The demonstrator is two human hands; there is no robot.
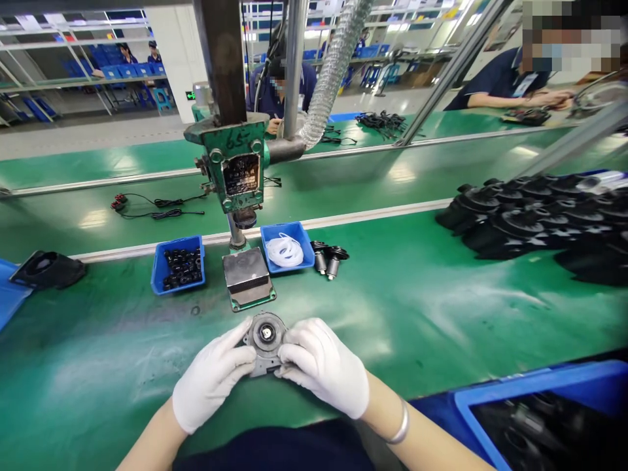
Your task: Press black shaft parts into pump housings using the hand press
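Between my gloved hands is a round grey housing part [265, 356] with a flat lower edge and a bright centre inside a dark ring. My left hand [216, 374] grips its left side, fingers closed along the rim. On the opposite side my right hand [324, 366] pinches the edge, with its fingertips partly hidden. The part is at the front of the green bench, just before the metal block [246, 271] on the base of a green press [238, 163]. The press head stands raised above that block.
A blue bin of small black parts [178, 264] and another with white tubing [287, 247] flank the press. Small motors [330, 260] lie beside them. Black housings [520, 216] crowd the right; a blue crate [471, 418] is near my right arm. Co-workers [510, 82] sit across.
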